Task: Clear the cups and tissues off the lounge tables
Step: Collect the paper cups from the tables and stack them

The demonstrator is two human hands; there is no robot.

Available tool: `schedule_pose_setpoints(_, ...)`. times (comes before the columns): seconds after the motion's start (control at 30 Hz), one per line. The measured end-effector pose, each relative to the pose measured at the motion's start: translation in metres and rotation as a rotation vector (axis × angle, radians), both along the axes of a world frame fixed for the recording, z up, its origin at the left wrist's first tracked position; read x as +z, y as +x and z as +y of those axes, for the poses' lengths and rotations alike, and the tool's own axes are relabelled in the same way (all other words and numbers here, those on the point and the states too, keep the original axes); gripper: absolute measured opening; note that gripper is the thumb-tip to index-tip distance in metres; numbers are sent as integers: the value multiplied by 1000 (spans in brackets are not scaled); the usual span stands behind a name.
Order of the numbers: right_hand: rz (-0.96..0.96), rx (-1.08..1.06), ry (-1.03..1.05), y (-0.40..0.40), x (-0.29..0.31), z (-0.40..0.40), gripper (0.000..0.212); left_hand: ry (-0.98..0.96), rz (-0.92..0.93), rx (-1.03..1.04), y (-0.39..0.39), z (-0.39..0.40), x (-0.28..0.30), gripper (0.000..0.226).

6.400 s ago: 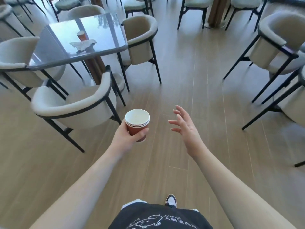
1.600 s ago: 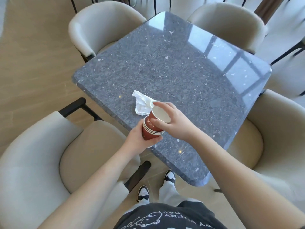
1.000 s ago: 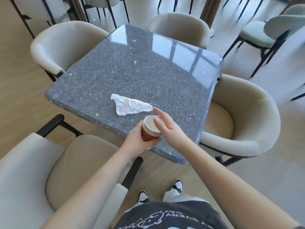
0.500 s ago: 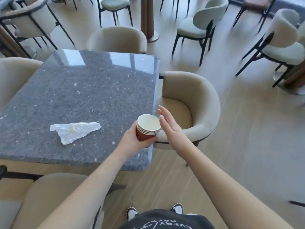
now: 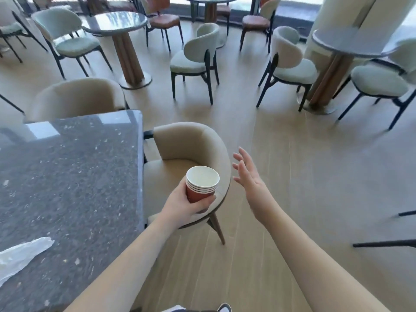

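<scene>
— Item: nested stack of red paper cups (image 5: 202,184), where?
— My left hand (image 5: 184,204) wraps it; right hand (image 5: 249,180) just beside, spread, empty.
— Crumpled white tissue (image 5: 21,255)?
— On the grey speckled stone table (image 5: 74,176), well left of the grip. I'd pinch it right-handed, stack upright.

Tissue (image 5: 21,255) on square table (image 5: 67,176) at left, armchair (image 5: 191,163) right of it, cup stack (image 5: 202,186) over armchair.

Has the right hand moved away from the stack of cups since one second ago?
Yes. The right hand was touching the stack of cups held by the left hand; now it is apart, open, to the stack's right.
</scene>
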State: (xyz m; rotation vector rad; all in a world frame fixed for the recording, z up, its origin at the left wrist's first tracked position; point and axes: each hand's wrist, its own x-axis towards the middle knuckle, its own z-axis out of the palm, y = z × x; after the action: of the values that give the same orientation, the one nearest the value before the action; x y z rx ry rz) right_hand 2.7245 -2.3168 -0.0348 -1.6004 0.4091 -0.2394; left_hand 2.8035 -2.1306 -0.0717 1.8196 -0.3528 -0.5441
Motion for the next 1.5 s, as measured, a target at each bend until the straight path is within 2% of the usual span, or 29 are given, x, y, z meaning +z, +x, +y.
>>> schedule_pose_setpoints(0.07, -13, -31, 18, 0, -1, -15, 76, -10, 18, -11, 4, -12, -1, 54)
schedule_pose_setpoints(0.17, -24, -62, 23, 8, -5, -30, 69, -19, 26, -26, 14, -24, -1, 59)
schedule_pose_setpoints(0.3, -28, -103, 50, 26, -10, -44, 73, -41, 56, -32, 44, -42, -3, 64)
schedule_pose_setpoints(0.37, -21, -133, 59, 35, -9, -52, 68, -76, 67, -51, 61, -56, -2, 65)
schedule_pose_setpoints(0.43, -13, -145, 38, 44, -5, -63, 62, -119, 71, -70, 77, -72, 3, 63)
schedule_pose_setpoints(0.67, -49, -189, -48, 82, 15, -104, 70, -99, -27, -161, 136, -124, 14, 56)
schedule_pose_setpoints(0.87, -32, -182, -113, 96, 12, -139, 73, -93, -20, -192, 151, -170, 15, 66)
schedule_pose_setpoints(0.97, -21, -195, -84, 99, 7, -167, 65, -82, -25, -212, 157, -201, 11, 69)
schedule_pose_setpoints(1.13, -27, -233, -49, 102, -7, -226, 76, -39, -38, -218, 167, -263, 3, 68)
schedule_pose_setpoints(1.5, -25, -178, -20, 112, -10, -386, 72, -16, 8, -131, 172, -397, 4, 69)
